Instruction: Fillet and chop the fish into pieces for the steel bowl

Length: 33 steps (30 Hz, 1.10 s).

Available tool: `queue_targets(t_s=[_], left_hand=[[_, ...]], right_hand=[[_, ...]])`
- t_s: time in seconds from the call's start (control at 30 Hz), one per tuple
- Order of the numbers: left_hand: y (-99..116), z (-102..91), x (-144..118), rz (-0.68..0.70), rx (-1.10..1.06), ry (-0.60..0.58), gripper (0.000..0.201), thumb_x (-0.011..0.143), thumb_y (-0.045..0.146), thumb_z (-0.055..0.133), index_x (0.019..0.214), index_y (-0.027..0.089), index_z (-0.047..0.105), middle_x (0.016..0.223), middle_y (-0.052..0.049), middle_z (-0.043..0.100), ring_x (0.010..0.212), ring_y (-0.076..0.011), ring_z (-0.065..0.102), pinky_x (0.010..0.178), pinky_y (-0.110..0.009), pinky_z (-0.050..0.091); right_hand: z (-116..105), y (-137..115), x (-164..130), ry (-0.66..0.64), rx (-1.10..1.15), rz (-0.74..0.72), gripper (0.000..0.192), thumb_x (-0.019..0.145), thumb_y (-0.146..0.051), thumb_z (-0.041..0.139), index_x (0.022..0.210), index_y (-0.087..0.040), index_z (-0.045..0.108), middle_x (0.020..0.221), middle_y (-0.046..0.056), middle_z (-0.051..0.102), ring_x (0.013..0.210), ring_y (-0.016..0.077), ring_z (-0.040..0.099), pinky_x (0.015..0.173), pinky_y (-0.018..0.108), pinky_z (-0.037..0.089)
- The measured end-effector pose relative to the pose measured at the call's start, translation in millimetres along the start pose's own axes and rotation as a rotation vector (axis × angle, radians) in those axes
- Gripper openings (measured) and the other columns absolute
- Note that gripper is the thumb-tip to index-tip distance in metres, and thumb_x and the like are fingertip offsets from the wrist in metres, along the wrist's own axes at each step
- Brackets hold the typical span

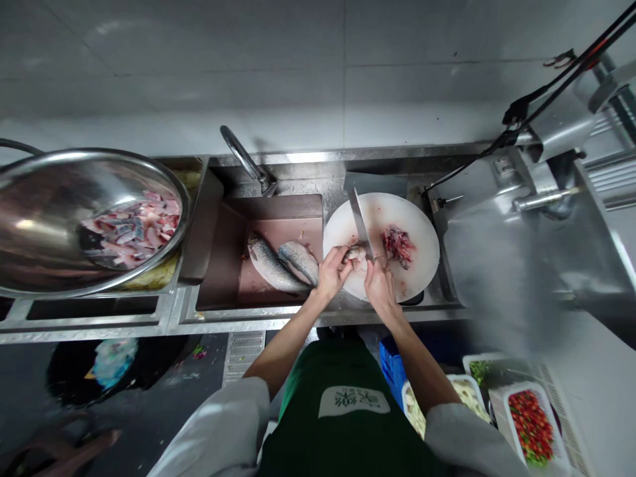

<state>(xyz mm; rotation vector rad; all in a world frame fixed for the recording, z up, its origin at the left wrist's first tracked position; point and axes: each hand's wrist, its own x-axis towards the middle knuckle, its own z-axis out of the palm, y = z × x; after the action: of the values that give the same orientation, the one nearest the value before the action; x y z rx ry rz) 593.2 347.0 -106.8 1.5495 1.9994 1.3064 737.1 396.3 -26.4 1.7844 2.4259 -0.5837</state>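
On the board's near edge, fish work in hand.
Left hand (332, 270): clenched on fish piece (356, 252), at 6 o'clock of board (417, 228).
Right hand (378, 286): gripping knife (360, 224), blade upright over piece.
Handling: judged wet, slippery, soft; pin at thick end.
Offal (397, 245): board centre.
Whole fish (283, 265): sink, 9 o'clock.
Bowl (44, 225): far left, cut pieces.

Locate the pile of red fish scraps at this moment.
In the head view, the red fish scraps lie on the round white cutting board, right of the knife and above the right hand.
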Motion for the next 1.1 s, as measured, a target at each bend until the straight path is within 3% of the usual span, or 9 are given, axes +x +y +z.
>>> queue_targets(t_s=[0.07,0.23,0.33,0.5,0.57,0.7,0.87,0.97,1.1], left_hand=[[0.5,-1.5,3.4,0.004,0.020,0.005,0.032,0.101,0.029,0.057,0.131,0.022,0.064,0.110,-0.009,0.066,0.104,-0.0211,0.065,0.094,-0.031,0.054],[-21.7,10.8,8.9,-0.026,-0.010,-0.176,0.017,0.092,0.020,0.061,0.107,0.020,0.069,0.105,-0.009,0.068,0.103,-0.0240,0.066,0.095,-0.038,0.055],[-39.4,14.7,16.4,-0.093,-0.095,-0.156,0.019,0.086,0.019,0.066,0.104,0.019,0.069,0.106,-0.009,0.071,0.104,-0.0241,0.066,0.097,-0.039,0.054],[-57.6,21.8,37.5,-0.561,-0.432,-0.006,0.009,0.077,0.022,0.068,0.084,0.017,0.064,0.078,-0.002,0.069,0.070,-0.0150,0.063,0.072,-0.026,0.053],[-58.1,28.7,42.0,-0.672,-0.549,0.009,0.011,0.074,0.022,0.067,0.081,0.017,0.062,0.076,-0.001,0.068,0.066,-0.0132,0.060,0.067,-0.025,0.050],[-54.3,39.4,43.2,-0.662,-0.504,0.047,0.016,0.068,0.020,0.068,0.080,0.019,0.058,0.069,0.003,0.061,0.061,-0.0110,0.055,0.060,-0.021,0.043],[-55.0,41.4,43.7,-0.591,-0.394,-0.012,0.019,0.070,0.019,0.068,0.081,0.021,0.052,0.065,0.006,0.056,0.059,-0.0103,0.050,0.059,-0.021,0.040],[-57.0,40.0,41.9,-0.529,-0.365,-0.087,0.023,0.071,0.015,0.068,0.086,0.022,0.052,0.067,0.007,0.057,0.060,-0.0101,0.052,0.061,-0.021,0.042],[-59.6,34.4,38.2,-0.547,-0.362,-0.146,0.024,0.070,0.010,0.069,0.084,0.021,0.052,0.066,0.008,0.056,0.060,-0.0095,0.052,0.063,-0.021,0.044]], right_hand=[[-1.7,-1.9,2.3,0.027,0.010,-0.018,0.051,0.113,-0.038,0.030,0.140,-0.006,0.058,0.102,0.021,0.077,0.095,0.0283,0.075,0.077,0.028,0.050],[20.5,-3.7,26.9,-0.252,0.042,0.038,0.039,0.111,-0.025,0.036,0.123,-0.010,0.070,0.112,0.020,0.077,0.108,0.0266,0.074,0.083,0.027,0.050],[31.7,6.0,38.2,-0.254,0.061,0.020,0.036,0.111,-0.026,0.039,0.125,-0.012,0.069,0.118,0.019,0.076,0.114,0.0257,0.072,0.087,0.026,0.049],[27.9,37.4,45.6,-0.260,0.050,0.025,0.036,0.111,-0.032,0.041,0.126,-0.013,0.068,0.117,0.017,0.076,0.113,0.0269,0.071,0.088,0.029,0.050],[24.8,47.8,43.0,-0.257,0.024,0.054,0.038,0.111,-0.033,0.040,0.126,-0.013,0.068,0.114,0.016,0.076,0.112,0.0276,0.071,0.089,0.031,0.050],[24.5,59.5,17.5,-0.238,-0.037,0.047,0.037,0.109,-0.028,0.040,0.127,-0.010,0.068,0.116,0.020,0.075,0.115,0.0292,0.070,0.095,0.034,0.050],[29.2,56.0,-10.8,-0.221,-0.087,-0.159,0.043,0.102,-0.010,0.039,0.132,-0.010,0.069,0.134,0.021,0.068,0.132,0.0312,0.061,0.107,0.037,0.046],[30.7,33.0,11.3,-0.224,-0.047,-0.118,0.047,0.101,-0.009,0.039,0.139,-0.013,0.066,0.124,0.018,0.073,0.120,0.0297,0.068,0.102,0.035,0.048],[26.6,15.3,58.3,-0.215,0.014,-0.037,0.035,0.107,-0.019,0.041,0.124,-0.012,0.071,0.117,0.018,0.076,0.113,0.0264,0.071,0.091,0.028,0.049]])
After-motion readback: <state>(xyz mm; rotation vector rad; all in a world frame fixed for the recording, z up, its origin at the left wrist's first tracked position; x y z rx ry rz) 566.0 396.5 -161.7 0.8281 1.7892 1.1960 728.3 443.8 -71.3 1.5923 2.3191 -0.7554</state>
